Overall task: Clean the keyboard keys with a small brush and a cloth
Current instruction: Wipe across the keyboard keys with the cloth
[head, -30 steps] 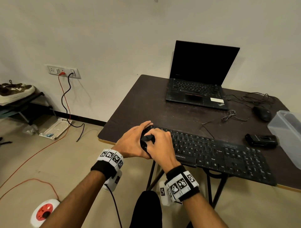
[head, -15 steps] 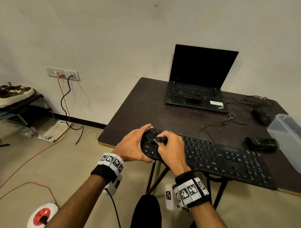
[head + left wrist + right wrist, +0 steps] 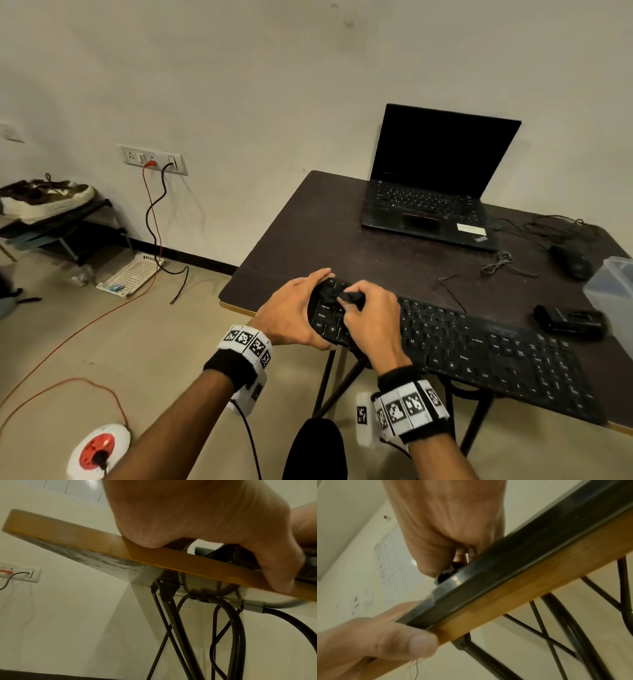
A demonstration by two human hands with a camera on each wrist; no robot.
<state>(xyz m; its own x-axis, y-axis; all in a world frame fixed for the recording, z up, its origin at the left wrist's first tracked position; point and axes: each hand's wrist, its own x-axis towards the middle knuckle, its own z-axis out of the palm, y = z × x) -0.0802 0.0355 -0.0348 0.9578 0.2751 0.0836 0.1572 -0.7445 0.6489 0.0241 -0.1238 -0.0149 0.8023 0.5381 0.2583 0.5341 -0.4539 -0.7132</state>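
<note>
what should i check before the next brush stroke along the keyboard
1. Brush gripped: ok. The right hand pinches its dark handle above the left-end keys.
2. Keyboard steadied: ok. The left hand holds its left end, thumb at the table edge.
3. Keyboard fully supported: ok, though its front edge lies right along the table edge.
4. Path to the right: ok. The keys right of the hands are bare in the head view.
5. Bristles touching the keys: cannot tell, the hands hide the tip.
6. Cloth within reach: cannot tell. A dark pinked-edge piece shows past the left hand, but it is too little to identify.
</note>
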